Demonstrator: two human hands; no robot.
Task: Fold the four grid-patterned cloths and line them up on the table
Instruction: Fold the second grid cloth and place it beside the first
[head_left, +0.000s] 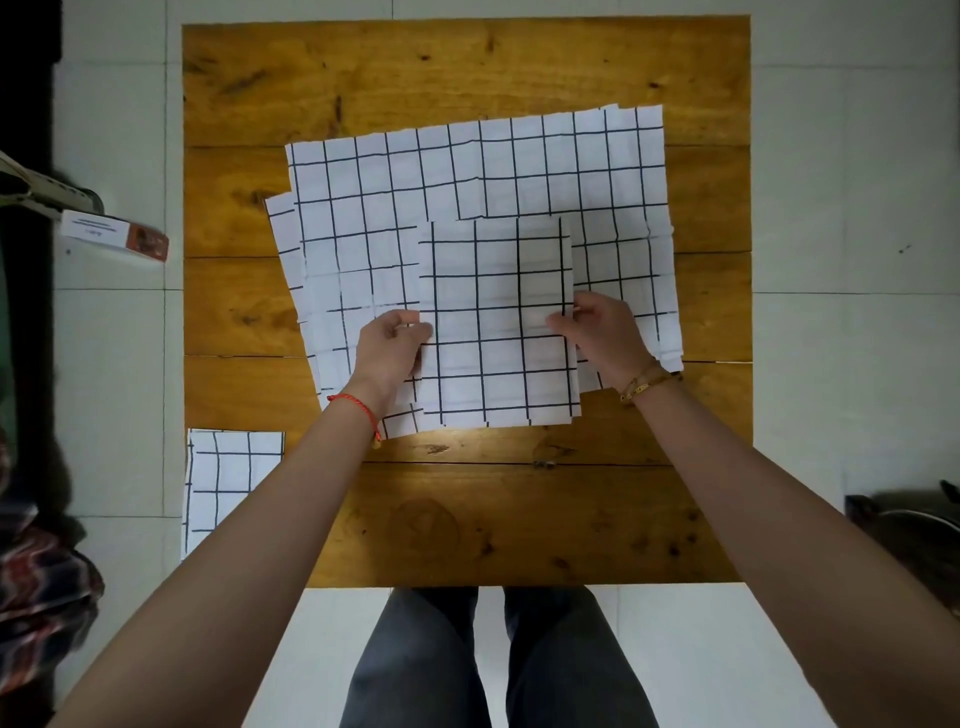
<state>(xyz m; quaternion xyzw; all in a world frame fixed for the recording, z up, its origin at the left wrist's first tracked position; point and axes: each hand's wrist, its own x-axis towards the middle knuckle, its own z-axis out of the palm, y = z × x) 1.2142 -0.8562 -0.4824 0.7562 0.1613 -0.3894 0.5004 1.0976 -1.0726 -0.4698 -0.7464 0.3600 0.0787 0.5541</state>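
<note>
My arms are bare from the elbows down, with no sleeves showing. A thin red string bracelet (358, 408) circles my left wrist, knotted, with a short tail hanging off the near side. My right wrist carries a slim gold-toned bracelet (647, 383) with small links or beads and a darker strand beside it. My left hand (389, 349) and right hand (602, 332) wear no gloves. Dark grey trousers (493, 660) cover both my legs.
</note>
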